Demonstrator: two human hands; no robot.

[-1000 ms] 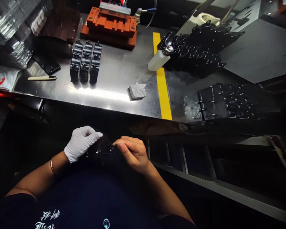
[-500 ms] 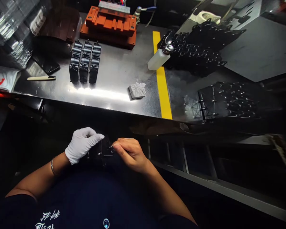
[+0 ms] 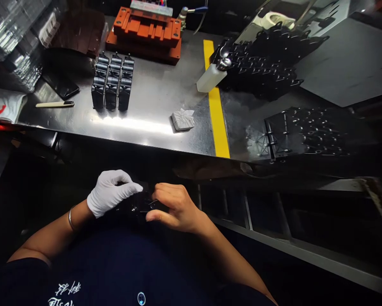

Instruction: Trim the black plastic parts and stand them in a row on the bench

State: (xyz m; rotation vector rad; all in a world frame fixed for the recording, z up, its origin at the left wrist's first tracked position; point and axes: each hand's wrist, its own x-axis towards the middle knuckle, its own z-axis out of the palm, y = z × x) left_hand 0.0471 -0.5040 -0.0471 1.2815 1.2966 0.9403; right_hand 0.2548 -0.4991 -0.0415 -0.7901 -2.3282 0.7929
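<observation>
My left hand (image 3: 112, 192), in a white glove, has thumb and fingers pinched together on a dark black plastic part (image 3: 134, 209). Only a few shiny points and edges of this part stand out from the dark background. Bare, my right hand (image 3: 175, 206) is at the part's right end, with curled fingers above and the thumb below, straddling it. A thin bright line shows near the index finger; I cannot make out whether it is a tool or an edge of the part. Both hands are in front of my body, below the bench's front edge.
On the metal bench (image 3: 152, 97) stand three black ribbed parts (image 3: 112, 83), an orange fixture (image 3: 146, 32), a folded white cloth pad (image 3: 182, 120) and a white pump bottle (image 3: 212, 78). A pen-like tool (image 3: 54, 104) lies left. Black parts (image 3: 321, 131) are stacked right of the yellow tape (image 3: 219, 123).
My right thumb has moved down and away from the index finger, out of a pinch. The left hand has shifted slightly right, still pinching the part.
</observation>
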